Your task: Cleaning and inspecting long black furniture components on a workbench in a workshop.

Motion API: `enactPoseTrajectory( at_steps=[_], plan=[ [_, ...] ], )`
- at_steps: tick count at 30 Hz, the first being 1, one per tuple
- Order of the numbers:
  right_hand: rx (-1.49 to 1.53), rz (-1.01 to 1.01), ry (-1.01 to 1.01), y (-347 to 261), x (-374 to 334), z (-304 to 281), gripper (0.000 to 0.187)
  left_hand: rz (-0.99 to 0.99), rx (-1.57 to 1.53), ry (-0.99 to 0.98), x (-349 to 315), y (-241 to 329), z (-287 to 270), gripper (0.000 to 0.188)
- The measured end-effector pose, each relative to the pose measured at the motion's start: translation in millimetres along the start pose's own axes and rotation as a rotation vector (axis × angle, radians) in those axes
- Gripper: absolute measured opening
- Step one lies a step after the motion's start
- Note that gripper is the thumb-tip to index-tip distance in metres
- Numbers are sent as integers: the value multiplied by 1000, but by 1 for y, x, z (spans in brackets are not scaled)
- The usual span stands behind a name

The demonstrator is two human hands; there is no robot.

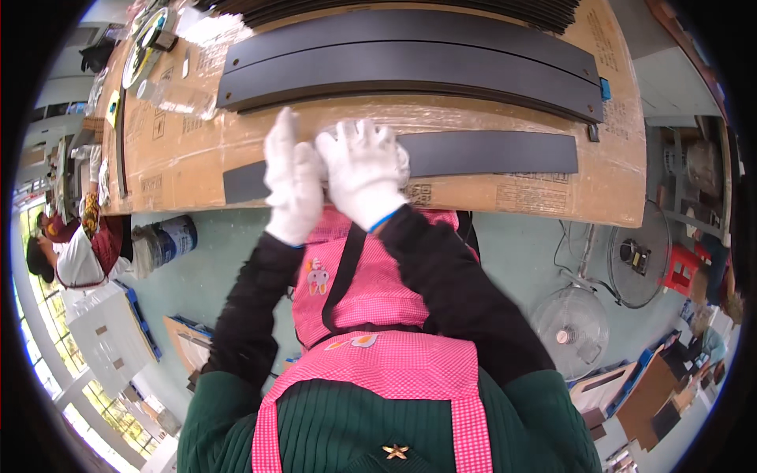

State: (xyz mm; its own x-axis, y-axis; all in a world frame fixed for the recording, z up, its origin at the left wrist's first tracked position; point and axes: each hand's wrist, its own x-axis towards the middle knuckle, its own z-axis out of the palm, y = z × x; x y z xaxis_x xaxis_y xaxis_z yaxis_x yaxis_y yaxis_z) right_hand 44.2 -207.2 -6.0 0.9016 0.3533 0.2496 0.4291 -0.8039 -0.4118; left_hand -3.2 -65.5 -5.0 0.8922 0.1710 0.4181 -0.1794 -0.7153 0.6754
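Observation:
My left hand (293, 183), in a white glove, is held above a long dark grey panel (497, 153), its fingers stretched out and pointing away from me. Close beside it, almost touching, is my right hand (364, 167), also white-gloved, back upward and fingers slightly bent but apart. I see nothing held in either hand. The panel lies flat along the table's near edge, and both hands hide part of its left half. Whether they touch it is hard to tell. Just beyond lies a stack of similar dark grey panels (410, 67), with small holes at the ends.
Brown cardboard (552, 201) under clear film covers the table. At its left are a clear plastic bottle (177, 98) and a round tray (146, 51) of small items. More dark strips (410, 9) lie at the back. Floor fans (572, 331) stand right; another person (83, 248) is left.

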Motion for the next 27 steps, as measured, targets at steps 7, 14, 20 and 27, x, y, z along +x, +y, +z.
enactPoseTrajectory(
  at_steps=[7, 14, 20, 27],
  plan=[
    [-471, 508, 79, 170, -25, -91, 44, -1, 353, -74, 1, 2, 31, 52],
    [-286, 667, 207, 245, -49, -113, 33, 78, 395, -132, 6, 6, 31, 14],
    [-459, 857, 217, 266, -117, -145, 41, 120, 373, -105, -2, -15, -4, 11],
    [-344, 469, -103, 167, -52, -148, 29, 98, 406, -141, -13, -40, -26, 11]
  ],
)
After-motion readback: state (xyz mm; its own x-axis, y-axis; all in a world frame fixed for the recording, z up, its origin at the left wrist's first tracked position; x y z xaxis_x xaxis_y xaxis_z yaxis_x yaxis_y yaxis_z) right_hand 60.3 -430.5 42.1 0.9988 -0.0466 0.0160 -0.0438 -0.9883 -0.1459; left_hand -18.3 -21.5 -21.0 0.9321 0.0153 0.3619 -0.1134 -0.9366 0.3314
